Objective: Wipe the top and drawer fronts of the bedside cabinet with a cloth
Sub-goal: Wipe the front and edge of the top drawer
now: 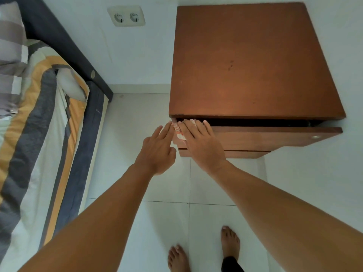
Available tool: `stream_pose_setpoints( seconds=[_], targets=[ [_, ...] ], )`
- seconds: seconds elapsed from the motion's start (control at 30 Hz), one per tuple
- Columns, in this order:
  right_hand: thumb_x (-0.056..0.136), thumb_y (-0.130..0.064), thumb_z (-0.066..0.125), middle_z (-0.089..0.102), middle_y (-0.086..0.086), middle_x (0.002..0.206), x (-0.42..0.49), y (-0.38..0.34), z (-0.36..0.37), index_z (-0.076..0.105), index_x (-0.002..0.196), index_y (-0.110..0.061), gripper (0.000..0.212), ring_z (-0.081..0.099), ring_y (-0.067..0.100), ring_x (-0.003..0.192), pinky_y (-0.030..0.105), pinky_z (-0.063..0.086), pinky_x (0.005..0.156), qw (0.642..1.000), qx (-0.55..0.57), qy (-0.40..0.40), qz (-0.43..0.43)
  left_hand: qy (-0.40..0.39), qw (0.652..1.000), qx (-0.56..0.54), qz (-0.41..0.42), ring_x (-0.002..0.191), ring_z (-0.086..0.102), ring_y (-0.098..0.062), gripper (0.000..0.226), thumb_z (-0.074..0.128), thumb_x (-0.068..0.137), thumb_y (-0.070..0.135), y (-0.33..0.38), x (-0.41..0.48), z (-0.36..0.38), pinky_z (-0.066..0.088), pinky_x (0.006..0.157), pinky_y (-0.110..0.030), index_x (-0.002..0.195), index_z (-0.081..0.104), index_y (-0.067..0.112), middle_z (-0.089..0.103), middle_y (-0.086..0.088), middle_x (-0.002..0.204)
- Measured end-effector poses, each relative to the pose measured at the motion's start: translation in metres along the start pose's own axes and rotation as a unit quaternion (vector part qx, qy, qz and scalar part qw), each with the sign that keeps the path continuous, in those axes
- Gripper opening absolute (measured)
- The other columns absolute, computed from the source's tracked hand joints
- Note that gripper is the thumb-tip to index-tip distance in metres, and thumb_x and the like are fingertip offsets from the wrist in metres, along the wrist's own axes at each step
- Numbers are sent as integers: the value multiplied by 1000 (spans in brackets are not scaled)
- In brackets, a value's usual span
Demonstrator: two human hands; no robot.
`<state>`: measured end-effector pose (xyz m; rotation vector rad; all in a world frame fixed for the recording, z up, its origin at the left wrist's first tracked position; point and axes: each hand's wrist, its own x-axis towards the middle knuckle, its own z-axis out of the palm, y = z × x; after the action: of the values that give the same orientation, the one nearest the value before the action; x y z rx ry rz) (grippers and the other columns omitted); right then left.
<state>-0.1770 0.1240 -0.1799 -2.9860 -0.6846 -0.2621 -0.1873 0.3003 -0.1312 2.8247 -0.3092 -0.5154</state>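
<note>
Pale floor tiles [169,185] and a white wall frame the corner where the brown wooden bedside cabinet [253,61] stands, seen from above. At the left end of its top drawer front [265,137], the right hand [202,143] lies flat with fingers spread, its grip pressed down on a white cloth with orange markings [179,132], pinning the cloth against the upper left corner of that drawer front; the fingertips reach the dark gap below the cabinet top. Only a small strip of the cloth shows, between the two hands. The left hand [158,150] is just beside it, its grip apart with fingers extended and loosely splayed, the fingertips close to the cloth's left edge; whether they touch it cannot be told. The top drawer stands slightly pulled out, skewed so its right end juts further, and a round metal fitting [315,137] sits near that right end. A second drawer front [225,153] shows just beneath. The cabinet top is bare, with a few small dark marks. On the wall left of the cabinet is a double power socket [126,16]. Further left, a bed with a dark frame [64,44] carries a striped grey, orange and white blanket [39,118]. Two bare feet [229,242] stand on the tiles at the bottom edge.
</note>
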Motion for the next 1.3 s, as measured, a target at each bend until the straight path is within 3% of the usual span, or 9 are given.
stream_pose_setpoints(
  seconds=[0.1, 0.2, 0.67, 1.0, 1.13, 1.3],
  targets=[
    [102, -24, 45, 48, 6, 154, -11, 15, -4, 35, 157, -16, 57, 47, 30, 139, 49, 32, 121, 1000, 6, 11, 20, 7, 1000, 20, 2, 158, 3, -25, 67, 29, 101, 27, 18, 6, 2, 17, 124, -52, 163, 7, 16, 5, 0, 171],
    [101, -19, 54, 47, 6, 155, -29, 36, -7, 34, 158, -17, 60, 47, 31, 138, 48, 32, 121, 999, -2, 17, 38, 20, 999, 42, 2, 157, 6, -24, 69, 19, 97, 33, 46, 12, 4, 10, 126, -51, 163, 11, 14, 11, -3, 171],
    [101, -16, 57, 43, 12, 158, -127, 195, -42, 31, 160, -12, 64, 43, 36, 143, 52, 36, 117, 987, -73, -26, 138, 14, 992, 118, -49, 158, 6, -27, 79, 2, 90, 43, 124, 29, 24, 3, 124, -60, 162, 7, 11, 12, -6, 170],
    [95, -6, 64, 48, 26, 150, -170, 280, -54, 39, 153, 1, 64, 47, 49, 137, 56, 37, 116, 971, -123, -54, 199, 20, 987, 130, -88, 158, 2, -28, 71, 24, 100, 39, 138, 29, 29, 5, 122, -64, 162, 4, 9, 8, -8, 171],
    [92, 1, 63, 55, 38, 137, -164, 281, -56, 47, 141, 13, 53, 56, 55, 127, 58, 48, 107, 964, -140, -70, 216, 8, 986, 137, -96, 158, 0, -27, 71, 24, 102, 41, 141, 30, 25, 2, 122, -65, 162, 1, 10, 4, -7, 171],
    [95, -2, 58, 58, 38, 133, -159, 279, -53, 47, 139, 13, 49, 59, 53, 123, 54, 51, 103, 955, -183, -73, 221, -14, 983, 149, -102, 158, -3, -27, 72, 23, 101, 41, 138, 32, 21, 2, 120, -68, 162, -3, 12, -1, -6, 171]
  ],
)
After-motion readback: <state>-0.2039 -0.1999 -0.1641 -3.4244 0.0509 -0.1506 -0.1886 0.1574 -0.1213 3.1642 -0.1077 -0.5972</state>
